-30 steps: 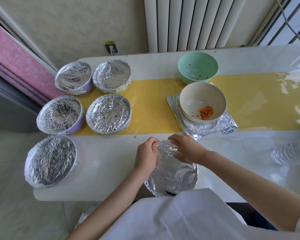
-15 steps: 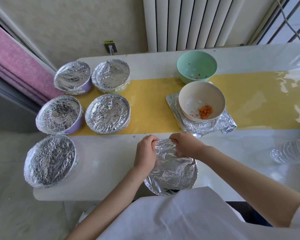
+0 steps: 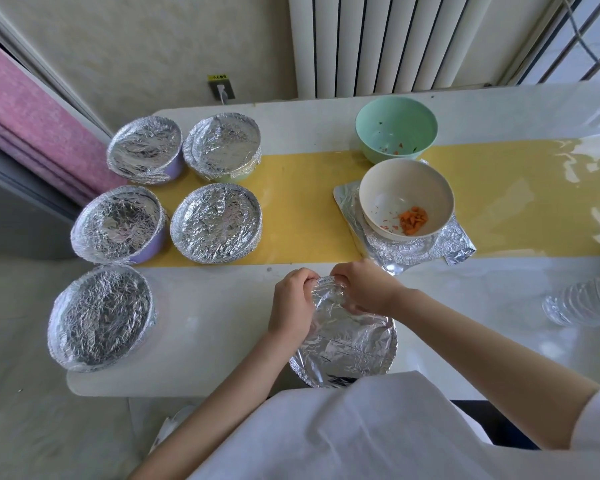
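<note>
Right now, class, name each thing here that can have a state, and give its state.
Near bowl, covered by foil.
Left hand, pinching the foil at its far rim.
Right hand, pinching it too.
Five left bowls, foil-covered.
Cream bowl, uncovered, orange pieces inside, on foil sheet.
Green bowl, uncovered, only scraps.
Bottle, lying down.

Six foil-covered bowls [image 3: 144, 152] [image 3: 222, 145] [image 3: 116, 223] [image 3: 215, 221] [image 3: 99, 311] [image 3: 347, 348] stand on the table. There are two open bowls [image 3: 395, 133] [image 3: 404, 199], one foil sheet [image 3: 454, 244] and one bottle [image 3: 582, 301].
</note>
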Demonstrator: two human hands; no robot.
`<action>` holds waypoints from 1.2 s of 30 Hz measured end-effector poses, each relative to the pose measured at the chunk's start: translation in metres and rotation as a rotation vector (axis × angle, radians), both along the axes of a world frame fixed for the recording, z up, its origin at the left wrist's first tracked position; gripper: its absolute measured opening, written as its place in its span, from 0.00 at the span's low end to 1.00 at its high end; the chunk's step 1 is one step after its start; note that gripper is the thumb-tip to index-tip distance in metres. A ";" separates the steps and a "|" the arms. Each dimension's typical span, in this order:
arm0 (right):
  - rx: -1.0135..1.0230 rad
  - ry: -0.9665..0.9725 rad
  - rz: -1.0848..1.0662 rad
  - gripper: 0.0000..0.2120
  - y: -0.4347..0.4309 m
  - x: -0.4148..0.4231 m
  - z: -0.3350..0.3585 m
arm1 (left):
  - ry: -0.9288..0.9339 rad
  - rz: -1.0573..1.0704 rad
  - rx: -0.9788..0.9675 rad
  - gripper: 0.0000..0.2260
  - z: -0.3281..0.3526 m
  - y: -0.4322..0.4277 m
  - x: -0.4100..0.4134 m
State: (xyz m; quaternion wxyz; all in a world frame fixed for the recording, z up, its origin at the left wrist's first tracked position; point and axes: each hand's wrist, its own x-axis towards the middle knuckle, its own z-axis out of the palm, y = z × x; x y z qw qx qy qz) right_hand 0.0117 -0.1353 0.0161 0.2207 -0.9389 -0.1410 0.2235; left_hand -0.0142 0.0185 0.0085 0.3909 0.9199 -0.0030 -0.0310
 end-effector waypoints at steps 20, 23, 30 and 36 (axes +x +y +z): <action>-0.013 -0.051 0.010 0.22 0.005 -0.002 -0.008 | -0.031 0.033 -0.027 0.02 -0.002 0.002 -0.001; -0.055 -0.052 0.063 0.21 0.009 -0.001 -0.001 | -0.031 0.042 -0.036 0.02 -0.003 0.002 -0.005; -0.097 -0.016 0.101 0.18 0.012 0.003 -0.005 | -0.020 0.063 -0.095 0.03 -0.007 0.004 -0.011; -0.105 0.068 0.131 0.16 0.008 0.006 -0.001 | -0.003 0.073 -0.140 0.03 -0.007 0.000 -0.013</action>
